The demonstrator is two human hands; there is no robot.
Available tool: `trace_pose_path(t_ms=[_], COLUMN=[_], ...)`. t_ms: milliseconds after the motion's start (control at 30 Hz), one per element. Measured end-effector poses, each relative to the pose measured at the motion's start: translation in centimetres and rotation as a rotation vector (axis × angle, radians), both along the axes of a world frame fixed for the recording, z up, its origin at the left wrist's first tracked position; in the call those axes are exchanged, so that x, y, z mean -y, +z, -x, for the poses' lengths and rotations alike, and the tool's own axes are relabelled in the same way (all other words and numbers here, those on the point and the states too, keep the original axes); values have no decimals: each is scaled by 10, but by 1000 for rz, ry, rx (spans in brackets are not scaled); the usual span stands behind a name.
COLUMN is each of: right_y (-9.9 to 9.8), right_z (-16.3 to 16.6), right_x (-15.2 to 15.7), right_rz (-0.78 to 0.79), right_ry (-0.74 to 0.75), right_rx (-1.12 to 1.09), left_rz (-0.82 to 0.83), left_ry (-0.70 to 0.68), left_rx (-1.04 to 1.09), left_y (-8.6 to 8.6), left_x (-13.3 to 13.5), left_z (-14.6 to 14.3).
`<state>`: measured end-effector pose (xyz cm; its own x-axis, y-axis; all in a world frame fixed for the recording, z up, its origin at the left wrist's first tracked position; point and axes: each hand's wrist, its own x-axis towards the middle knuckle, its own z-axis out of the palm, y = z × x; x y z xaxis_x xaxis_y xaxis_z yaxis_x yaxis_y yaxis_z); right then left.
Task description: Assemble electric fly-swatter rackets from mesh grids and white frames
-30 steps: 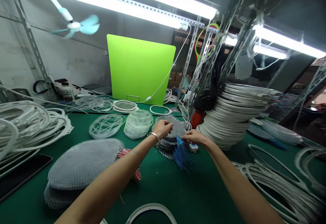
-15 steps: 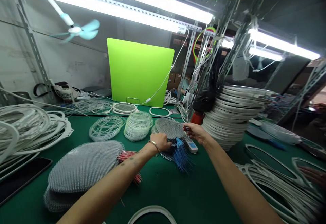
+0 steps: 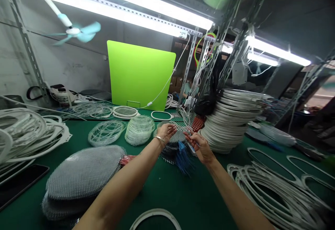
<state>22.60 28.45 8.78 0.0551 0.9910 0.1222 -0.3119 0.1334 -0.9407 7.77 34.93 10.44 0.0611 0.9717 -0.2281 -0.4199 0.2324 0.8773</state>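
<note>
Between my two hands a thin wire mesh sheet (image 3: 180, 128) is held up, tilted, above a small stack of grey mesh sheets (image 3: 175, 140). My left hand (image 3: 165, 133) pinches its left side, a bangle round the wrist. At the other side, the fingers of my right hand (image 3: 201, 146) are closed on the near right edge. Blue wires (image 3: 185, 161) fan out from the stack onto the green table. Partly behind my right hand lies a small white device (image 3: 192, 149). To the left rests a larger pile of oval mesh sheets (image 3: 86, 172) with red wires (image 3: 126, 159).
A tall stack of white rings (image 3: 226, 125) stands at the right, with loose white frames (image 3: 264, 188) nearer me. Coils of clear strips (image 3: 140, 130) lie behind my left hand. A white ring (image 3: 155, 216) is at the front edge, a phone (image 3: 23, 177) far left.
A mesh sheet has come up off the small stack and is now between both hands. My left hand rose from the stack; my right hand moved lower and closed on the sheet.
</note>
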Motion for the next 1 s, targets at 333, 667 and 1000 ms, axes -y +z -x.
trace_pose_path(t_ms=[333, 667, 1000], right_y=[-10, -63, -91], right_z=[31, 75, 56], right_x=[150, 262, 309], right_rz=[151, 497, 687], right_ry=[154, 61, -31], right_rx=[-312, -354, -272], left_rz=[-98, -61, -655], left_ry=[137, 3, -408], left_rx=[87, -450, -1598], left_y=[4, -79, -153], left_x=[168, 317, 401], left_z=[50, 119, 116])
